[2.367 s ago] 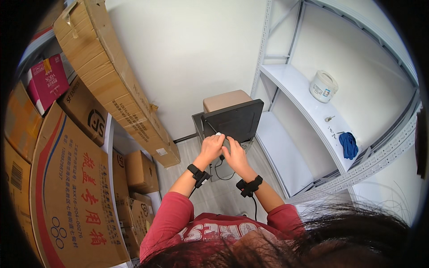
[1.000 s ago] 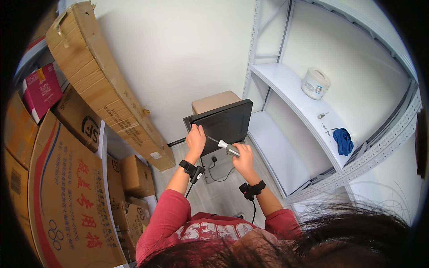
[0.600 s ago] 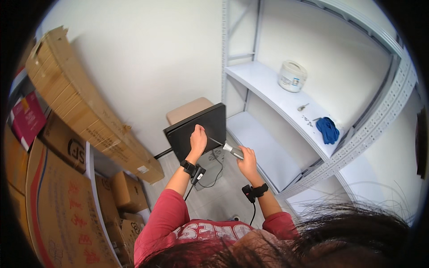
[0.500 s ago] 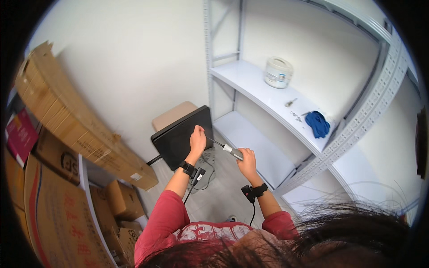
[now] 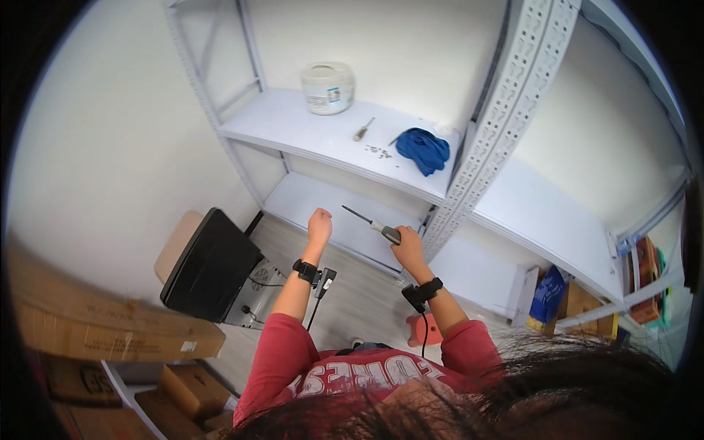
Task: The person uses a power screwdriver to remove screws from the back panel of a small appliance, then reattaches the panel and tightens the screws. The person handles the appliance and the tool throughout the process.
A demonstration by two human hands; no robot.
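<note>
White shelving [image 5: 345,143] now fills the view; left hand [image 5: 320,222] left the monitor [image 5: 213,268], clenched; right hand [image 5: 408,248] grips screwdriver [image 5: 372,225].

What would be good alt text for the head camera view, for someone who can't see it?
Seen from above, a person in a red top holds a screwdriver in the right hand, the left hand closed in a fist, before a white metal shelf unit. On the shelf sit a white tub, a blue cloth and a second screwdriver.

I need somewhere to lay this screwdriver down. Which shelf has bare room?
The lower shelf below the screwdriver in the right hand looks bare. The upper shelf is free at its left; its right is crowded by tub, small tool, screws and blue cloth.
</note>
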